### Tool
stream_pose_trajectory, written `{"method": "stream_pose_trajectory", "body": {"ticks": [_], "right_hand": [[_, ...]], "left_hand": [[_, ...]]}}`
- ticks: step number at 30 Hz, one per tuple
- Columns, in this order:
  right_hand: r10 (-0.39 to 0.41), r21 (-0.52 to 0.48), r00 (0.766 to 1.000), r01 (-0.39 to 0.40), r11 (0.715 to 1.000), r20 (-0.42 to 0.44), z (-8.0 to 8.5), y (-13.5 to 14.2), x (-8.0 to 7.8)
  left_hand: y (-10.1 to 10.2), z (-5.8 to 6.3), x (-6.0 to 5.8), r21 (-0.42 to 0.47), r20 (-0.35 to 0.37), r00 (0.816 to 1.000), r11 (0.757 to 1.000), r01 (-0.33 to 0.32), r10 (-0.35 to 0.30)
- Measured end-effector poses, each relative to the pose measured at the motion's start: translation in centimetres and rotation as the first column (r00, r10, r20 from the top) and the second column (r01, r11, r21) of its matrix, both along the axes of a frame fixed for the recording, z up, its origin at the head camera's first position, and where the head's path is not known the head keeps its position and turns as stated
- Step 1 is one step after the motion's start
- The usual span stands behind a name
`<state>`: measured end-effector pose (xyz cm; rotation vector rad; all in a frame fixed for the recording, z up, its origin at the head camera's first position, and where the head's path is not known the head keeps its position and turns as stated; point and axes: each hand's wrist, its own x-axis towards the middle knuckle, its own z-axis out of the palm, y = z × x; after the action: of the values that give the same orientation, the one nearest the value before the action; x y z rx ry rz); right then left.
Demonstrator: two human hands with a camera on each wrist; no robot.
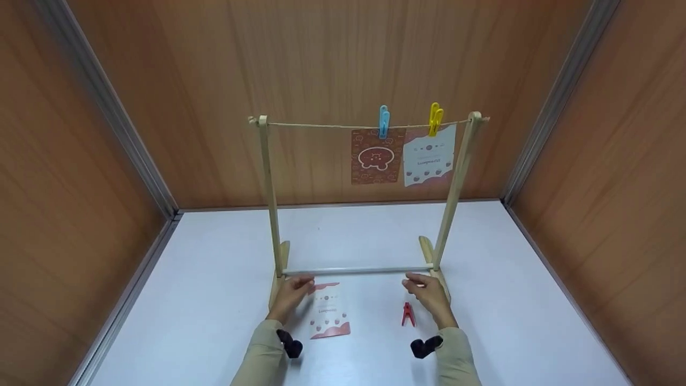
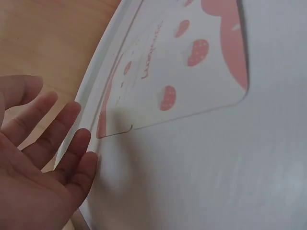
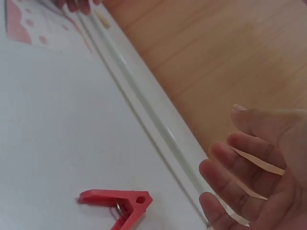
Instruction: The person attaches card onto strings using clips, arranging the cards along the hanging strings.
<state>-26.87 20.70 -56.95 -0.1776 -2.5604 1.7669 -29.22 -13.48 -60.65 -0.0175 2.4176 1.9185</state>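
Note:
My left hand (image 1: 292, 296) hovers by the left foot of a small wooden rack, its fingers loosely bent and nothing in them. Just right of it a white and pink card (image 1: 328, 311) with strawberries lies flat on the table; the left wrist view shows the hand apart from the card (image 2: 168, 72). Near the rack's right foot is my right hand (image 1: 429, 295), also holding nothing, with relaxed fingers. Below it on the table lies a red clothespin (image 1: 408, 314), seen closer in the right wrist view as a red clothespin (image 3: 122, 203) with a metal spring.
A string (image 1: 321, 125) spans the rack's two posts. From it hang a brown bear card (image 1: 370, 171) under a blue clothespin (image 1: 383, 122) and a white strawberry card (image 1: 429, 155) under a yellow clothespin (image 1: 435, 120). A pale bar (image 1: 359, 269) joins the posts low down. Wooden walls surround the table.

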Motion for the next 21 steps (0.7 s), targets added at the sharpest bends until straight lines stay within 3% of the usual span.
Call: {"method": "stream_pose_trajectory", "body": {"ticks": [4,12,18,21], "right_hand": [[-0.006,0.060,1.000,0.004,0.998,0.031,-0.6,0.3,0.6],[-0.038,0.048,0.991,0.032,0.998,0.129,-1.8,0.6,1.6],[-0.031,0.039,0.990,0.026,0.999,0.141,-2.6,0.6,2.3],[-0.026,0.088,0.991,0.014,0.996,0.135,-2.8,0.6,2.6]], "left_hand": [[0.0,-0.6,0.1,-0.042,-0.002,1.000,0.999,-0.008,0.008],[0.0,-1.2,0.1,-0.093,0.029,0.998,0.994,-0.050,0.053],[-0.1,-1.5,0.0,-0.127,0.012,1.000,0.992,-0.025,0.027],[-0.1,-1.5,0.0,-0.147,-0.011,1.000,0.989,-0.013,0.011]]}}
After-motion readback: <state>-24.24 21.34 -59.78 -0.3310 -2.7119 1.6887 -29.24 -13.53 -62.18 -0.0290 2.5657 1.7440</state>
